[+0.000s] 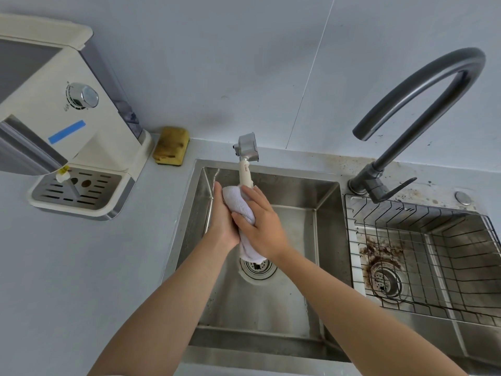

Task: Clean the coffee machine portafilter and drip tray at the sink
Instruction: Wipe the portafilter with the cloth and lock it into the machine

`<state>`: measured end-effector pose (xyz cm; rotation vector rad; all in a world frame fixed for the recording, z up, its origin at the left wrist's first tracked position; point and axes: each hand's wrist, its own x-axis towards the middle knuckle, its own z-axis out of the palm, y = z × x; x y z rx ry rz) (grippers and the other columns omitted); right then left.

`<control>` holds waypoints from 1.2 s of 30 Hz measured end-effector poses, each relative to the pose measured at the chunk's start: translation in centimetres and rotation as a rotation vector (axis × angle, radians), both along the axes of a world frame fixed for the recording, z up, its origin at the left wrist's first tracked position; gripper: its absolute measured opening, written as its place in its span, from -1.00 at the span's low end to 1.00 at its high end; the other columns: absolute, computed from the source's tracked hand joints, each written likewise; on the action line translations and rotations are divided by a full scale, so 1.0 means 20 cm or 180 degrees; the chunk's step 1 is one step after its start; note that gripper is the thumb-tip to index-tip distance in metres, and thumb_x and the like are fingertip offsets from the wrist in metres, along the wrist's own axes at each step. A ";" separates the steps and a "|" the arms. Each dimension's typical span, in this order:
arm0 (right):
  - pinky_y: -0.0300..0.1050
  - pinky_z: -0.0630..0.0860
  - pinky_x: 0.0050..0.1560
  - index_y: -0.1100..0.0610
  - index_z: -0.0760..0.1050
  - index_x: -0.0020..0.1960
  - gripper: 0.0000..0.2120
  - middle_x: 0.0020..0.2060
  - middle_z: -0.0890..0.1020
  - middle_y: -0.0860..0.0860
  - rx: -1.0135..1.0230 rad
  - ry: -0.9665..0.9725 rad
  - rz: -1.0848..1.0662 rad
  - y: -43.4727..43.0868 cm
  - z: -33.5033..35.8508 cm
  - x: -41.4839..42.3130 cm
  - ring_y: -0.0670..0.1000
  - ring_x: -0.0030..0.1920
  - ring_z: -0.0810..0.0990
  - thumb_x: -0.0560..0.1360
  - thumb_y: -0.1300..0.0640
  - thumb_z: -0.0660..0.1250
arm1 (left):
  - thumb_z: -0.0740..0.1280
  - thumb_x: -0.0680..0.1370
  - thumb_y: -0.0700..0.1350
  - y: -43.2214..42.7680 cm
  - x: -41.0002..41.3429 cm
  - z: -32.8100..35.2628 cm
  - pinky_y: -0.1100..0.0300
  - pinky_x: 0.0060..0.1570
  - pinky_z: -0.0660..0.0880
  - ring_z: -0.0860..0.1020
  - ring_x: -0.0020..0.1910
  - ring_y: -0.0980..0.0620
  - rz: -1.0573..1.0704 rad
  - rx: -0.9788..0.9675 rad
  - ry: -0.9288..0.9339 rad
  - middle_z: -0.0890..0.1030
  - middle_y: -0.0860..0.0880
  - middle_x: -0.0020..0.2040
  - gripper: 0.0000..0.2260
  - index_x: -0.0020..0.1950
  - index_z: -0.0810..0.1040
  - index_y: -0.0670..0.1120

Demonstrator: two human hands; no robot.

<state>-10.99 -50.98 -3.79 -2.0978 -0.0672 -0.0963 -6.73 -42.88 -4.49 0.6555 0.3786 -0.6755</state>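
Head view, left hand (pixel 222 222) and right hand (pixel 261 226) both clasping cloth (pixel 236 199) (white) round portafilter (pixel 245 162), over sink (pixel 298 191)

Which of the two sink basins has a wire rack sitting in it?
The right basin holds the wire rack and sits beside the faucet base; the left basin has none.

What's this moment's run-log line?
step: wiping portafilter | left hand: holds cloth | right hand: grips cloth round handle | where: over sink | drip tray: on coffee machine
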 end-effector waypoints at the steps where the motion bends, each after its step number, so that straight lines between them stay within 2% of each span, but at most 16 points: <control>1: -0.64 -0.03 0.25 0.30 0.46 0.25 -0.69 0.22 0.35 -0.13 0.0046 -0.0053 -0.0011 0.00 -0.01 -0.01 -0.14 0.33 0.14 0.50 0.30 0.27 | 0.04 0.47 0.37 0.01 0.01 -0.01 0.24 -0.13 0.58 0.66 -0.22 0.05 -0.0048 0.0011 0.0005 0.65 -0.04 -0.23 -0.36 0.11 0.50 -0.17; 3: -0.59 0.03 0.29 0.32 0.51 0.17 -0.73 0.18 0.37 -0.12 0.0101 -0.0181 -0.0008 -0.01 -0.04 -0.03 -0.14 0.31 0.21 0.49 0.31 0.26 | 0.05 0.47 0.35 0.02 0.01 -0.02 0.21 -0.13 0.56 0.61 -0.23 0.04 -0.0128 0.0123 -0.0044 0.58 -0.05 -0.22 -0.40 0.15 0.46 -0.12; 5: -0.45 0.09 0.37 0.31 0.53 0.15 -0.73 0.18 0.40 -0.11 0.0157 -0.0152 0.0026 -0.02 -0.07 -0.06 -0.15 0.34 0.22 0.48 0.26 0.26 | 0.07 0.48 0.32 0.02 0.02 -0.02 0.15 -0.08 0.50 0.54 -0.22 0.02 -0.0170 0.0199 -0.0073 0.51 -0.06 -0.22 -0.47 0.11 0.47 -0.10; 7: -0.28 0.14 0.42 0.29 0.51 0.19 -0.65 0.23 0.39 -0.11 0.0219 0.0014 0.0089 -0.03 -0.09 -0.10 -0.06 0.42 0.18 0.49 0.11 0.24 | 0.10 0.49 0.28 0.02 0.03 -0.03 0.13 -0.10 0.46 0.49 -0.24 0.01 -0.0099 0.0294 -0.0100 0.48 -0.08 -0.23 -0.54 0.07 0.50 -0.07; 8: -0.26 0.15 0.42 0.28 0.50 0.20 -0.58 0.25 0.38 -0.11 0.0266 0.0073 0.0117 -0.03 -0.10 -0.11 -0.03 0.44 0.16 0.48 0.03 0.22 | 0.12 0.49 0.26 0.02 0.04 -0.03 0.14 -0.14 0.46 0.48 -0.27 0.01 -0.0071 0.0347 -0.0111 0.47 -0.09 -0.24 -0.57 0.06 0.51 -0.06; 12: -0.27 0.21 0.41 0.28 0.52 0.17 -0.50 0.24 0.42 -0.09 0.0335 0.0109 0.0132 -0.03 -0.10 -0.13 0.00 0.45 0.21 0.43 -0.05 0.16 | 0.14 0.53 0.21 0.03 0.06 -0.04 0.21 -0.33 0.50 0.50 -0.43 0.04 -0.0159 0.0548 -0.0218 0.47 -0.07 -0.34 -0.64 -0.08 0.51 -0.06; 15: -0.29 0.26 0.37 0.30 0.55 0.11 -0.49 0.21 0.45 -0.11 0.0373 0.0186 0.0215 -0.06 -0.09 -0.14 -0.05 0.42 0.28 0.40 -0.08 0.17 | 0.13 0.53 0.22 0.04 0.05 -0.05 0.26 -0.43 0.47 0.49 -0.52 0.05 -0.0301 0.0631 -0.0067 0.46 -0.05 -0.46 -0.58 -0.25 0.48 -0.10; 17: -0.32 0.33 0.30 0.28 0.57 0.09 -0.48 0.18 0.49 -0.12 0.0472 0.0340 0.0215 -0.09 -0.08 -0.15 -0.12 0.33 0.39 0.37 -0.10 0.18 | 0.15 0.51 0.25 0.04 0.05 -0.08 0.29 -0.47 0.48 0.49 -0.53 0.04 -0.0363 0.0739 0.0070 0.46 -0.06 -0.48 -0.52 -0.30 0.44 -0.16; 19: -0.37 0.43 0.14 0.20 0.56 0.11 -0.54 0.09 0.55 -0.12 0.0721 0.0605 0.0060 -0.12 -0.04 -0.16 -0.19 0.11 0.53 0.36 -0.07 0.23 | 0.19 0.47 0.24 0.06 0.07 -0.11 0.27 -0.44 0.48 0.51 -0.49 0.05 -0.0364 0.0973 0.0048 0.48 -0.06 -0.43 -0.55 -0.25 0.44 -0.16; 22: -0.34 0.49 -0.07 0.09 0.55 -0.02 -0.86 -0.15 0.62 -0.06 0.1233 0.1039 -0.0422 -0.19 0.00 -0.15 -0.13 -0.11 0.56 0.49 0.09 0.27 | 0.22 0.45 0.22 0.08 0.07 -0.13 0.19 -0.30 0.44 0.52 -0.32 0.03 -0.0449 0.1193 -0.0053 0.52 -0.07 -0.26 -0.60 -0.14 0.52 -0.12; 24: -0.17 0.52 0.00 0.06 0.54 -0.11 -0.87 -0.19 0.62 -0.02 0.1505 0.1213 -0.0682 -0.24 0.03 -0.12 -0.02 -0.09 0.58 0.53 0.09 0.23 | 0.24 0.48 0.17 0.09 0.05 -0.13 0.26 -0.42 0.45 0.50 -0.42 0.07 -0.0458 0.1220 -0.0014 0.50 -0.05 -0.31 -0.67 -0.10 0.49 -0.11; 26: 0.01 0.49 0.13 0.02 0.53 -0.10 -0.85 -0.13 0.62 0.04 0.1766 0.1231 -0.0855 -0.29 0.06 -0.09 0.06 0.00 0.58 0.54 0.04 0.21 | 0.26 0.50 0.10 0.10 0.02 -0.12 0.31 -0.53 0.43 0.45 -0.53 0.11 -0.0520 0.1129 -0.0005 0.46 -0.03 -0.37 -0.76 -0.06 0.45 -0.07; 28: 0.07 0.48 0.20 -0.02 0.50 -0.06 -0.87 -0.07 0.61 0.06 0.1978 0.1178 -0.0903 -0.32 0.08 -0.05 0.11 0.07 0.57 0.55 0.01 0.19 | 0.26 0.51 0.05 0.10 -0.02 -0.11 0.31 -0.56 0.41 0.43 -0.55 0.11 -0.0714 0.1041 -0.0053 0.45 -0.04 -0.37 -0.81 -0.02 0.42 -0.05; 31: 0.09 0.48 0.19 -0.04 0.46 -0.02 -0.89 -0.06 0.59 0.06 0.1958 0.1061 -0.0906 -0.37 0.12 0.00 0.11 0.07 0.56 0.56 0.01 0.17 | 0.22 0.56 0.01 0.11 -0.08 -0.10 0.32 -0.57 0.38 0.41 -0.56 0.11 -0.1029 0.1120 -0.0217 0.46 -0.04 -0.38 -0.87 0.00 0.41 -0.03; 33: 0.01 0.51 0.13 -0.03 0.45 -0.02 -0.90 -0.09 0.58 0.01 0.1869 0.0954 -0.0956 -0.39 0.16 0.03 0.05 0.00 0.56 0.57 0.03 0.16 | 0.21 0.56 0.00 0.11 -0.11 -0.09 0.31 -0.57 0.37 0.40 -0.56 0.11 -0.1200 0.1191 -0.0327 0.46 -0.03 -0.38 -0.90 -0.01 0.43 -0.01; 36: -0.15 0.44 0.04 0.02 0.40 0.18 -0.80 0.03 0.51 -0.02 0.1101 0.0726 -0.0966 -0.42 0.19 0.09 -0.05 -0.01 0.51 0.57 0.06 0.16 | 0.21 0.57 -0.03 0.10 -0.13 -0.07 0.30 -0.55 0.36 0.39 -0.55 0.11 -0.1492 0.1356 -0.0600 0.44 -0.02 -0.38 -0.91 0.05 0.43 0.03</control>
